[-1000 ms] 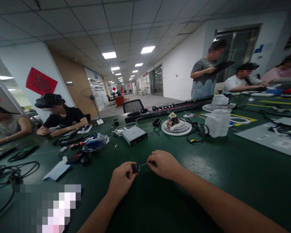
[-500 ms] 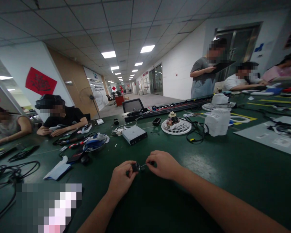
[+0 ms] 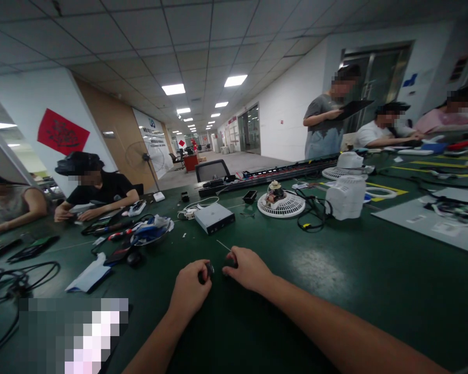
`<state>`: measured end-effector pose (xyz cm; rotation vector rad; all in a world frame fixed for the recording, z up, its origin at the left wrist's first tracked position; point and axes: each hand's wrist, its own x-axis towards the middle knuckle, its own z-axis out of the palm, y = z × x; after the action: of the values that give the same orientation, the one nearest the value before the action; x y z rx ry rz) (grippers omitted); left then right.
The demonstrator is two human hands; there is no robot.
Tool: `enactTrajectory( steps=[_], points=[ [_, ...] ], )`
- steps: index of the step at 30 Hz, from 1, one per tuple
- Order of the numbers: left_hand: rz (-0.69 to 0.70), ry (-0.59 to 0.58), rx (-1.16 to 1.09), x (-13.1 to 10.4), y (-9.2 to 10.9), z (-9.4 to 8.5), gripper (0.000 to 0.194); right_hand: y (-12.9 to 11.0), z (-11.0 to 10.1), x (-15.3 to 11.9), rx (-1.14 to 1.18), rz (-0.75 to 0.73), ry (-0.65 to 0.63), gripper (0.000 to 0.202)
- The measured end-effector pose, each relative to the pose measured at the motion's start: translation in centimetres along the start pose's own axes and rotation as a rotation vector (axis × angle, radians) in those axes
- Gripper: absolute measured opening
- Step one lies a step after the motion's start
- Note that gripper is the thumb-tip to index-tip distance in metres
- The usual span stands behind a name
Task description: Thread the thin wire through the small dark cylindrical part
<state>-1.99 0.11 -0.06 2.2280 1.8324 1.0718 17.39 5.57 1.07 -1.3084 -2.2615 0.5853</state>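
My left hand [image 3: 190,286] is closed around a small dark cylindrical part [image 3: 210,268] with a pale, shiny rim at its end. My right hand [image 3: 251,270] grips a small screwdriver [image 3: 223,245]; its thin metal shaft points up and to the left, and most of its handle is hidden in my fingers. A gap separates the two hands, and the shaft does not touch the part. Beyond them lies a grey disc drive [image 3: 214,217] with a black front. Further right, a white fan grille [image 3: 281,205] carries an exposed motor [image 3: 275,192].
The green table [image 3: 265,332] also holds a white fan housing [image 3: 346,197], black cables [image 3: 314,215], a small black tray [image 3: 250,197], a blue-and-white bundle [image 3: 152,230] and a light-blue packet [image 3: 89,274]. Several people sit or stand around it.
The screwdriver shaft has come away from the dark part and swung upward. My hands have moved apart, the left one down and left. The view has shifted slightly.
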Motion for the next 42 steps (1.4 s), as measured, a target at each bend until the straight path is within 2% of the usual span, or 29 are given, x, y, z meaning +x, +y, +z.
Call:
enactTrajectory(
  steps=[3, 6, 11, 14, 21, 28, 32, 35, 39, 42],
  points=[
    [0.002, 0.004, -0.010, 0.0, -0.2, 0.1, 0.023, 0.0, 0.6, 0.3, -0.003, -0.060, -0.038, 0.016],
    [-0.029, -0.036, -0.062, 0.0, 0.0, 0.0, 0.022, 0.3, 0.5, 0.4, 0.064, -0.024, -0.049, 0.010],
    [-0.064, -0.146, -0.189, -0.1, 1.3, -0.1, 0.024, 0.3, -0.4, -0.1, 0.421, -0.045, 0.022, 0.024],
    [-0.027, -0.177, -0.276, -0.3, 2.0, 0.0, 0.024, 0.1, -0.6, -0.5, 0.513, -0.042, 0.079, 0.028],
    [0.027, -0.118, -0.332, -0.7, 2.8, -0.2, 0.023, 0.0, -0.4, -0.7, 0.708, -0.153, 0.022, 0.040],
    [0.071, -0.113, -0.342, -0.7, 2.7, -0.3, 0.025, 0.1, -0.5, -0.7, 0.725, -0.122, 0.017, 0.041],
    [0.100, -0.121, -0.361, -1.0, 2.4, -0.2, 0.026, 0.5, -0.5, -0.6, 0.574, -0.060, 0.001, 0.031],
    [0.120, -0.131, -0.363, -1.1, 2.4, -0.3, 0.025, 0.7, -0.4, -0.5, 0.492, -0.017, -0.079, 0.028],
    [0.126, -0.109, -0.348, -1.0, 2.6, -0.3, 0.025, 0.9, -0.1, -0.4, 0.564, 0.015, -0.129, 0.029],
    [0.105, -0.102, -0.352, -0.9, 2.6, -0.2, 0.026, 1.1, 0.0, -0.2, 0.551, 0.033, -0.101, 0.032]
  ],
)
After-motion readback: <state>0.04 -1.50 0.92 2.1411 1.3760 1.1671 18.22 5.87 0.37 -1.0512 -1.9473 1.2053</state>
